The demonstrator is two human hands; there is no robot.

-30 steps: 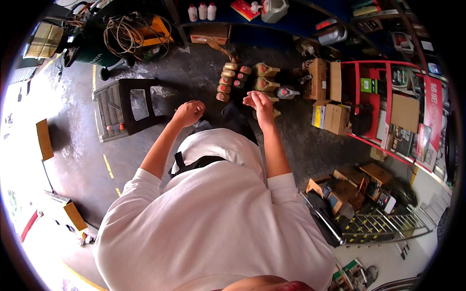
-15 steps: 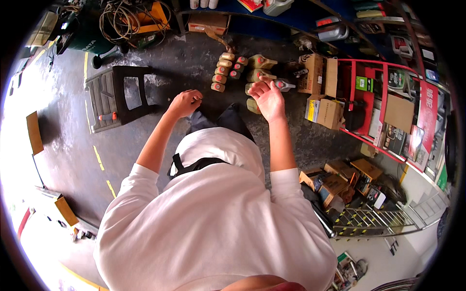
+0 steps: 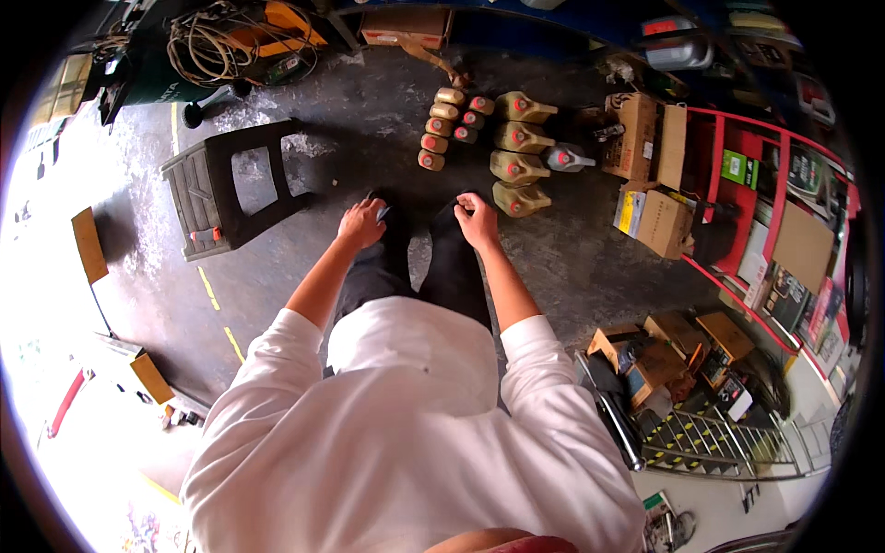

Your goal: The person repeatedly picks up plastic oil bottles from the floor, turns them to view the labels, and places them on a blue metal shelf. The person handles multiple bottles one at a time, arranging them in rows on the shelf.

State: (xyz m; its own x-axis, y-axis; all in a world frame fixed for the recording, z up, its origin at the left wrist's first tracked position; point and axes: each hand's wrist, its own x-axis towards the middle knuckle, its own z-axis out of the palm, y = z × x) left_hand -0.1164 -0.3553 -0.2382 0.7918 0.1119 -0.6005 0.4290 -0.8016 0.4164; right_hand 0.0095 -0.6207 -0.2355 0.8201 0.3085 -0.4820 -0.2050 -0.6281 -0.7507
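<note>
L hand (image 3: 362,224), centre of frame, a bit left: fingers half curled over the dark trousers (image 3: 456,276). Small dark bit at its fingertips too small to ID; can't tell if it's held or just a shoe behind. R hand (image 3: 477,223), right of centre: fingers bent in, tips close to thumb; can't tell if they pinch anything, inner side turned away. Shoes mostly hidden behind hands.

Tan jugs (image 3: 519,168), 4 in a col., upper centre-right on floor, R hand just below-left of them, apart. Grey jug (image 3: 570,158) to their right. Small tan bottles (image 3: 431,143) in a col., upper centre, w/ darker bottles (image 3: 474,120) beside. Labels too small to make out. Dark stool (image 3: 198,198) on its side at left-centre, nearest thing to L hand but apart; orange-red item on it, blurry.

Blue shelf (image 3: 572,37) cut off by top edge; red rack (image 3: 784,157) at right runs into dark rim, contents hard to sort. Far left blown out white.

Vs 0.5 s ago: R hand was palm-up w/ fingers fanned, overlapping the tan jugs; now drawn down-left & curled, jugs uncovered. L hand a little lower. White bottles on shelf gone off top. Black strap at waist no longer shows; more trouser leg visible.
</note>
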